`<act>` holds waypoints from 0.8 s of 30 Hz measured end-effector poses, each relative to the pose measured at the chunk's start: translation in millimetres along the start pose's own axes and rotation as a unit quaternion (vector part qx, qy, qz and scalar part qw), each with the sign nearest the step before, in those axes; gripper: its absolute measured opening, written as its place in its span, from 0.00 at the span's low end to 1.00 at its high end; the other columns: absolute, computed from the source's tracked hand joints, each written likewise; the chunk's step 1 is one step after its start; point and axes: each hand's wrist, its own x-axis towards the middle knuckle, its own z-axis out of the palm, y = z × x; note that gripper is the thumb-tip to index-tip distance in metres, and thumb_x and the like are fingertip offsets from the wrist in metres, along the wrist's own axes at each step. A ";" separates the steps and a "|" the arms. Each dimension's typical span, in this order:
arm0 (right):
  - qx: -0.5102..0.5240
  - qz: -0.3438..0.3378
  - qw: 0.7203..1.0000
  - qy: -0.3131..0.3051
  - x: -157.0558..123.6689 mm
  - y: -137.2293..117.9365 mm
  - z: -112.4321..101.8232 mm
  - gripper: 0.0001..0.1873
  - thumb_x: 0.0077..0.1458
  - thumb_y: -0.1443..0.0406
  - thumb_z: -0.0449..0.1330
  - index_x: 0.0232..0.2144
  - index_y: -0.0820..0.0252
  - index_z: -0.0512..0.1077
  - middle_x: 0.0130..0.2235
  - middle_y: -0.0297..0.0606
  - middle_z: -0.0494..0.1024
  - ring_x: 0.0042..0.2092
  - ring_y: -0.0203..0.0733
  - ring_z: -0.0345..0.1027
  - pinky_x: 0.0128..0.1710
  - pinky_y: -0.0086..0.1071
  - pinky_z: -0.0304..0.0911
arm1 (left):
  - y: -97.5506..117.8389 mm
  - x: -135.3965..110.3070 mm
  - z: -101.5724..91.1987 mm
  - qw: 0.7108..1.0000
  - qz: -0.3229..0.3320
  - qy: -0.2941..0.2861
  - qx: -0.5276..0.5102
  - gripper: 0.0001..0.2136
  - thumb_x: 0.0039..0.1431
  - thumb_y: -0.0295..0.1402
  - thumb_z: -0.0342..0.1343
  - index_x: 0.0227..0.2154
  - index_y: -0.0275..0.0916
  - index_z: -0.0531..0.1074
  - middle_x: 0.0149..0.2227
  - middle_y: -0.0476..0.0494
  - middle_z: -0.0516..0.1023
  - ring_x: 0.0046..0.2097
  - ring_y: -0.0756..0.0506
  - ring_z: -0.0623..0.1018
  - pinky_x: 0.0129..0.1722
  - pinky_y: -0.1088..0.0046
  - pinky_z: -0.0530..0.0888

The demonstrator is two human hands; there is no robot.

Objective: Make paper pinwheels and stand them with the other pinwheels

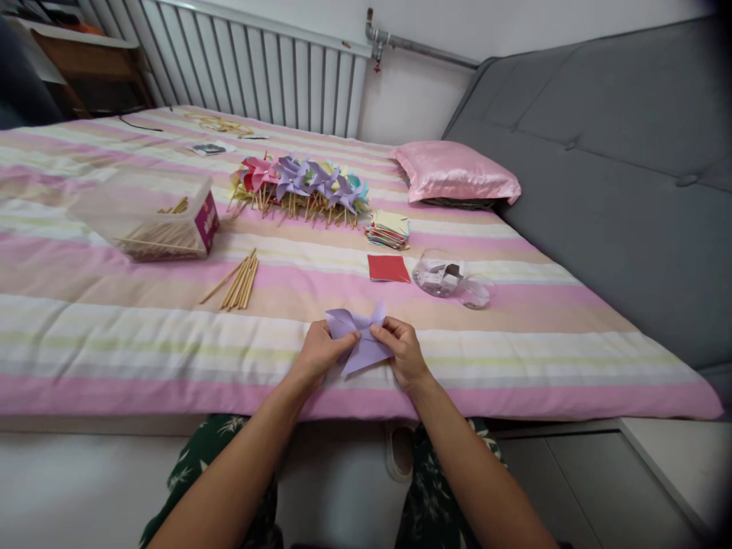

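Observation:
A purple paper sheet (366, 355), its upper corners curled inward, is held between both hands above the bed's near edge. My left hand (327, 347) pinches its left side, thumb on top. On the right side, my right hand (405, 349) grips the paper with its thumb near the middle; the fingers behind are partly hidden. Beyond the hands lie a red paper square (388, 268) and a stack of coloured paper squares (388, 229). To their right is a clear round container (438, 276) with small items inside, next to a clear lid (476, 292).
Several finished paper pinwheels (309, 184) on sticks lie in a row. Loose wooden sticks (242, 282) rest near a clear plastic box (165, 221) of more sticks. A pink pillow (457, 171) sits by the grey headboard (600, 152); a radiator (257, 69) stands behind the bed.

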 end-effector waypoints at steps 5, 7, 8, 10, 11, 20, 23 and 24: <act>0.008 -0.026 0.998 0.053 3.4 3.6 0.8 0.14 0.41 0.59 0.67 0.21 0.59 0.67 0.20 0.26 0.64 0.22 0.30 0.55 0.23 0.26 0.53 | -0.3 0.8 1.1 1.000 -0.006 0.006 -0.007 0.07 0.40 0.33 0.62 0.21 0.33 0.74 0.20 0.49 0.72 0.22 0.51 0.69 0.23 0.76 0.63; 0.017 -0.050 0.995 0.079 5.1 3.8 0.8 0.11 0.44 0.59 0.65 0.26 0.59 0.70 0.22 0.28 0.67 0.23 0.31 0.57 0.25 0.26 0.55 | -0.5 0.9 0.7 1.000 -0.013 0.014 -0.023 0.08 0.39 0.33 0.63 0.21 0.33 0.73 0.20 0.49 0.72 0.22 0.51 0.69 0.22 0.76 0.63; 0.019 -0.067 0.993 0.094 5.3 3.5 0.6 0.12 0.45 0.59 0.65 0.30 0.59 0.71 0.24 0.29 0.69 0.24 0.31 0.59 0.26 0.26 0.56 | -0.4 0.9 0.5 0.999 -0.015 0.021 -0.035 0.08 0.39 0.33 0.63 0.21 0.33 0.73 0.20 0.49 0.72 0.22 0.51 0.69 0.22 0.77 0.63; 0.008 -0.114 0.984 0.134 3.7 2.7 -0.3 0.14 0.47 0.59 0.63 0.36 0.58 0.71 0.27 0.31 0.71 0.26 0.32 0.62 0.27 0.27 0.58 | 0.5 0.8 0.2 0.997 -0.017 0.039 -0.065 0.08 0.39 0.33 0.63 0.21 0.34 0.72 0.21 0.50 0.73 0.22 0.51 0.70 0.23 0.77 0.65; -0.008 -0.146 0.977 0.156 1.6 2.6 -1.1 0.14 0.47 0.59 0.62 0.37 0.57 0.71 0.28 0.31 0.70 0.27 0.32 0.62 0.27 0.27 0.58 | 1.4 0.8 0.2 0.995 -0.019 0.049 -0.084 0.08 0.39 0.33 0.63 0.21 0.34 0.72 0.21 0.49 0.74 0.23 0.51 0.71 0.24 0.76 0.66; -0.319 -0.265 0.910 -0.011 -20.2 12.2 -2.6 0.15 0.47 0.66 0.59 0.40 0.51 0.75 0.27 0.34 0.75 0.26 0.37 0.65 0.29 0.32 0.62 | 14.5 4.6 -2.1 0.967 -0.038 0.089 -0.236 0.11 0.34 0.30 0.66 0.24 0.33 0.73 0.23 0.49 0.76 0.24 0.52 0.72 0.25 0.78 0.67; -0.353 -0.274 0.893 -0.058 -16.4 14.8 2.0 0.16 0.50 0.67 0.58 0.42 0.49 0.75 0.33 0.35 0.78 0.28 0.37 0.66 0.30 0.32 0.63 | 15.9 4.9 -3.4 0.966 -0.040 0.089 -0.239 0.11 0.34 0.29 0.66 0.23 0.33 0.73 0.22 0.50 0.76 0.24 0.52 0.72 0.26 0.78 0.67; -0.359 -0.280 0.889 -0.052 -15.0 15.0 3.1 0.15 0.51 0.67 0.57 0.41 0.49 0.76 0.32 0.35 0.78 0.28 0.37 0.66 0.30 0.32 0.63 | 15.9 4.7 -3.5 0.967 -0.040 0.090 -0.236 0.10 0.34 0.29 0.66 0.23 0.33 0.72 0.22 0.50 0.76 0.24 0.52 0.72 0.26 0.78 0.67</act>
